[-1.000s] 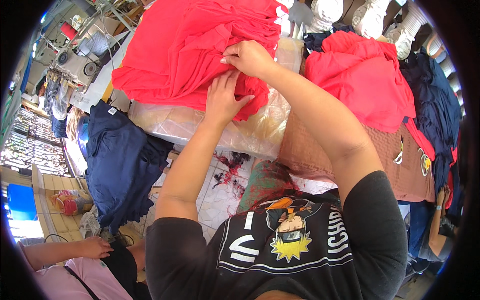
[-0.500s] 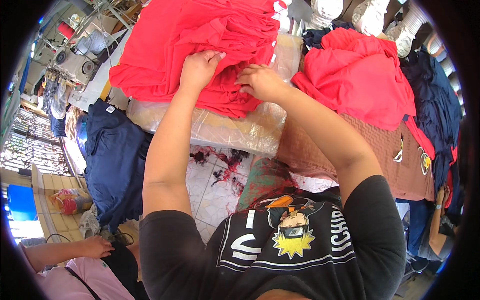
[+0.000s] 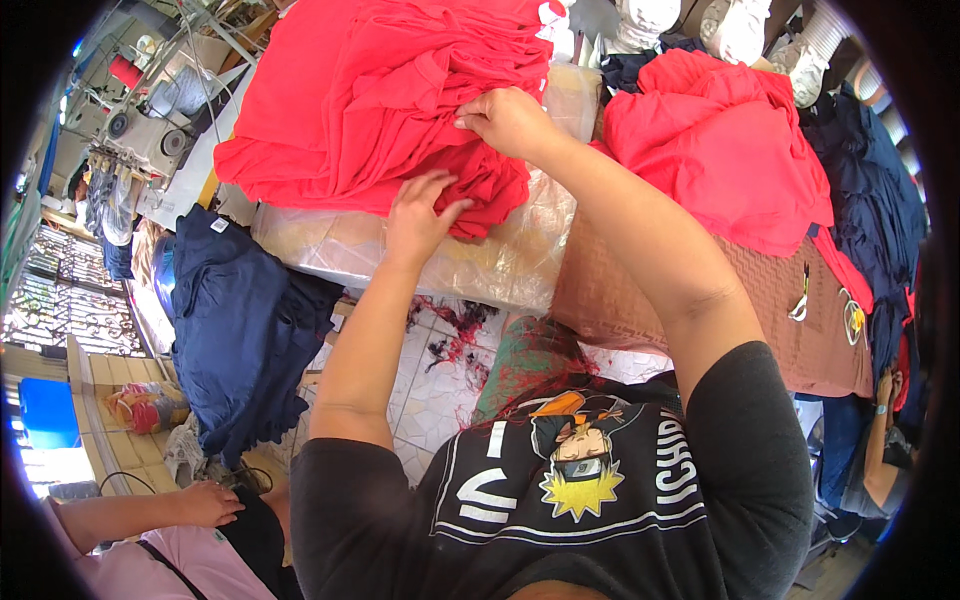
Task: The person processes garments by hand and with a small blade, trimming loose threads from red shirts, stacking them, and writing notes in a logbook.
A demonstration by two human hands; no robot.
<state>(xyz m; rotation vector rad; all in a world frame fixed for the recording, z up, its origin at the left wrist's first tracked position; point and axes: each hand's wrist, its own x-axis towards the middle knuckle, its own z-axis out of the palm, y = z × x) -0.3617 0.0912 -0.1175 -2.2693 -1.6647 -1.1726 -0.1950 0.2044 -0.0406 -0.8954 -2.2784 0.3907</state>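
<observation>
Plastic-covered counter (image 3: 505, 268) is bearing red cloth (image 3: 345, 115), not yet lying smooth; your right fingers (image 3: 482, 106) are apparently pinching it, left fingers (image 3: 424, 187) curving open.

White block capitals (image 3: 666, 458) stand on the black T-shirt (image 3: 560, 490); a white label (image 3: 219, 225) on the navy garment (image 3: 240, 325) is too small to read

Bright grilled window (image 3: 75, 300), pale tiled floor (image 3: 425, 400)
</observation>
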